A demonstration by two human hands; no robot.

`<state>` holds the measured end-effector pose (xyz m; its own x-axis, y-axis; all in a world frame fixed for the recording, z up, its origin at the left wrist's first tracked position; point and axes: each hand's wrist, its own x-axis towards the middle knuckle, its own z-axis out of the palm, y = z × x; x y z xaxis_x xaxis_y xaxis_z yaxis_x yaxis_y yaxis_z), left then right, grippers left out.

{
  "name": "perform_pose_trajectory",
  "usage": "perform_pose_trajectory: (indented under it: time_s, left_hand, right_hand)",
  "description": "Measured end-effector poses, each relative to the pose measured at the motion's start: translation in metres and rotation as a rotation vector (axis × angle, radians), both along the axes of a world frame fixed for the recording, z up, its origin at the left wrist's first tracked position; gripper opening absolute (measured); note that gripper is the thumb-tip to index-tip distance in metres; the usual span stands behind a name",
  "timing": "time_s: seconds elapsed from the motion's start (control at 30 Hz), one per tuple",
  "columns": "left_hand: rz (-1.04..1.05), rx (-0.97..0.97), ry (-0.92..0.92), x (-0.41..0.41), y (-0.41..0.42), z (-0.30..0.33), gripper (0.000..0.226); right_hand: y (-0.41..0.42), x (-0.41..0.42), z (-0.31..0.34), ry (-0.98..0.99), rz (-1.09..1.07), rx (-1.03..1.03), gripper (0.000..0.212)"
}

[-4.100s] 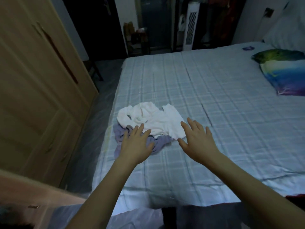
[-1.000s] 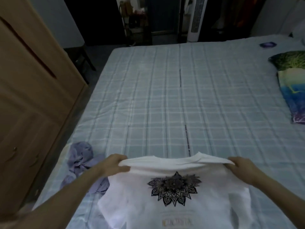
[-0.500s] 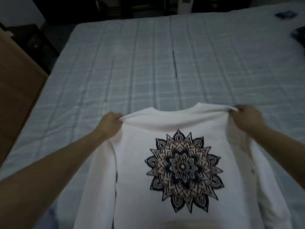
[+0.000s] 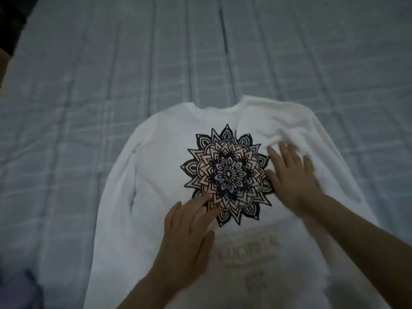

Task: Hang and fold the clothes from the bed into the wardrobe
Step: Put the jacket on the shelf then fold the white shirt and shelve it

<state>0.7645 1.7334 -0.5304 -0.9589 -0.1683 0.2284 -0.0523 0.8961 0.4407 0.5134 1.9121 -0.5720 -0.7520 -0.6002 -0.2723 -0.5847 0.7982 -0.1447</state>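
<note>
A white long-sleeved shirt (image 4: 156,175) with a black mandala print lies spread flat on the checked bed sheet (image 4: 89,85), neck pointing away from me. My left hand (image 4: 187,237) rests flat on the cloth just below the print, fingers spread. My right hand (image 4: 292,175) lies flat on the shirt's right chest beside the print, blurred by motion. Both hands are empty. A crumpled lilac garment (image 4: 15,288) shows at the bottom left corner.
The pale blue checked sheet covers the bed all around the shirt. A brown sliver of the wardrobe (image 4: 3,63) shows at the left edge, with dark floor (image 4: 11,10) at the top left corner.
Both hands have let go of the shirt's shoulders and now press flat on it. The shirt has gone from being held up to lying on the bed.
</note>
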Motion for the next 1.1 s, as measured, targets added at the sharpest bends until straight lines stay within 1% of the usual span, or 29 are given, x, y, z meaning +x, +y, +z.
perform_pose_trajectory:
  time_s: [0.07, 0.13, 0.17, 0.2, 0.27, 0.3, 0.33, 0.37, 0.4, 0.43, 0.47, 0.53, 0.6, 0.7, 0.77, 0.8, 0.9, 0.93, 1.0, 1.03, 1.07, 1.1]
  left_hand:
    - [-0.004, -0.009, -0.004, 0.025, 0.013, 0.004, 0.036]
    - [-0.056, -0.04, 0.007, 0.054, 0.029, 0.01, 0.029]
    - [-0.117, -0.063, 0.006, 0.069, 0.036, 0.013, 0.025]
    - [-0.2, -0.083, -0.008, 0.084, 0.043, 0.015, 0.022]
    - [-0.371, -0.127, -0.096, 0.113, 0.054, 0.014, 0.02]
    - [-0.417, -0.149, -0.177, 0.127, 0.058, 0.012, 0.026]
    - [-0.412, -0.167, -0.268, 0.14, 0.059, 0.009, 0.034]
    - [-0.359, -0.174, -0.352, 0.152, 0.059, 0.005, 0.043]
    - [-0.28, -0.177, -0.418, 0.162, 0.058, 0.002, 0.052]
    - [-0.207, -0.182, -0.462, 0.17, 0.058, -0.002, 0.058]
    - [-0.162, -0.18, -0.485, 0.176, 0.058, -0.005, 0.058]
    - [-0.12, -0.128, -0.486, 0.181, 0.063, -0.007, 0.044]
    - [-0.065, -0.09, -0.447, 0.178, 0.07, -0.003, 0.03]
    - [-0.02, -0.015, -0.466, 0.175, 0.076, 0.001, 0.02]
    - [-0.06, 0.003, -0.5, 0.187, 0.084, 0.004, 0.022]
    - [-0.081, -0.001, -0.521, 0.195, 0.087, 0.003, 0.024]
    - [-0.07, 0.05, -0.576, 0.211, 0.095, 0.004, 0.023]
    - [-0.079, 0.067, -0.563, 0.212, 0.097, 0.002, 0.021]
    - [-0.107, 0.063, -0.606, 0.212, 0.1, 0.001, 0.022]
    - [-0.115, 0.072, -0.64, 0.211, 0.1, 0.002, 0.028]
    - [-0.126, 0.092, -0.644, 0.212, 0.099, 0.002, 0.033]
    - [-0.108, 0.128, -0.599, 0.213, 0.095, 0.006, 0.031]
  right_hand:
    - [-0.006, 0.007, 0.023, -0.01, -0.02, -0.113, 0.058]
    - [0.003, 0.029, 0.053, 0.102, 0.016, -0.301, 0.048]
    - [0.014, 0.046, 0.065, 0.142, 0.055, -0.376, 0.045]
    - [0.031, 0.067, 0.075, 0.134, 0.1, -0.431, 0.042]
    - [0.071, 0.115, 0.085, 0.053, 0.209, -0.442, 0.033]
    - [0.093, 0.138, 0.086, 0.01, 0.266, -0.387, 0.028]
    - [0.115, 0.159, 0.082, -0.018, 0.318, -0.297, 0.024]
    - [0.136, 0.176, 0.077, -0.038, 0.364, -0.19, 0.024]
    - [0.156, 0.189, 0.071, -0.059, 0.375, -0.089, 0.029]
    - [0.173, 0.197, 0.066, -0.08, 0.342, -0.004, 0.037]
    - [0.187, 0.201, 0.061, -0.075, 0.295, 0.05, 0.043]
    - [0.206, 0.201, 0.054, -0.044, 0.241, 0.102, 0.048]
    - [0.213, 0.201, 0.053, -0.01, 0.215, 0.137, 0.044]
    - [0.203, 0.2, 0.057, 0.016, 0.155, 0.17, 0.041]
    - [0.199, 0.204, 0.067, 0.012, 0.151, 0.237, 0.028]
    - [0.201, 0.204, 0.071, -0.008, 0.183, 0.278, 0.021]
    - [0.211, 0.217, 0.083, -0.149, 0.256, 0.318, 0.007]
    - [0.215, 0.223, 0.084, -0.195, 0.267, 0.344, 0.007]
    - [0.222, 0.232, 0.085, -0.244, 0.263, 0.435, 0.025]
    - [0.223, 0.236, 0.087, -0.225, 0.257, 0.498, 0.028]
    - [0.222, 0.24, 0.088, -0.219, 0.25, 0.537, 0.028]
    - [0.219, 0.24, 0.087, -0.21, 0.273, 0.555, 0.026]
